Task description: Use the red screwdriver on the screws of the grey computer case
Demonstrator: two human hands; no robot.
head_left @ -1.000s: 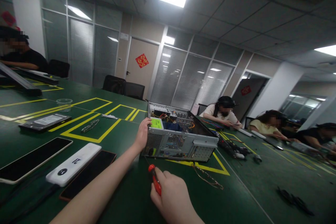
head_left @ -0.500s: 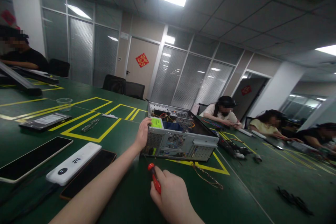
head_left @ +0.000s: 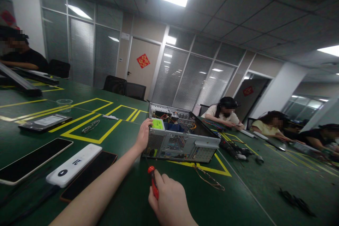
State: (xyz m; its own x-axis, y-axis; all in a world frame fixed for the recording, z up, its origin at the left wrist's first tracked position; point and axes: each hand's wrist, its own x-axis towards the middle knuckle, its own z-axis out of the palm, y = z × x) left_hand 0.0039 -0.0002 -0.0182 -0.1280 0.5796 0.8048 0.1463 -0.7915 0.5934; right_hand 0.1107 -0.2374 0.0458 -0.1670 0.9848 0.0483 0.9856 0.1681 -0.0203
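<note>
An open computer case lies on its side on the green table, its rear panel facing me. Inside it are coloured cables and a power supply with a bright green label. My left hand grips the case's left rear corner beside that label, fingers bent over the edge. In front of the case, my right hand is closed around the red and black handle of a screwdriver. Its thin shaft points up toward the case's lower left corner; whether the tip touches anything I cannot tell.
To the left lie a hard drive, two phones, a white power bank and a clear plastic cup. Eyeglasses sit right of my right hand. Dark cables lie farther right. Several people work around the table.
My right hand has shifted slightly left with the screwdriver, whose handle now stands a little more upright. My left hand and the computer case have stayed put.
</note>
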